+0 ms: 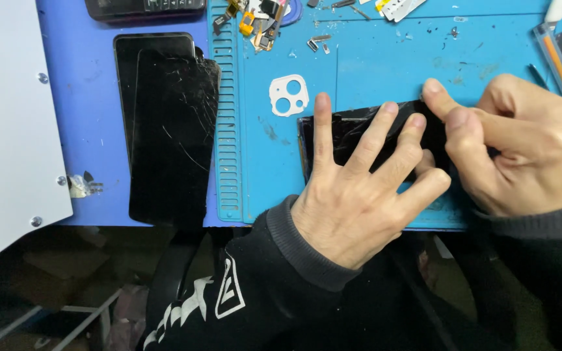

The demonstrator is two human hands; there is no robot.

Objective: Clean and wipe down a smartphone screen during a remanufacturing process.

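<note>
Left hand flat on phone; right hand pinching edge

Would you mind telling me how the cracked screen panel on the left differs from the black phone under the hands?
The cracked screen panel lies untouched and upright in frame; the black phone lies crosswise, pinned by the left hand and picked at by the right hand. Both are dark and glossy.

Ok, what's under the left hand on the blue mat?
Under the left hand lies a dark phone, flat on the blue mat. Only its top-left part shows; the right hand hides its far end.
</note>
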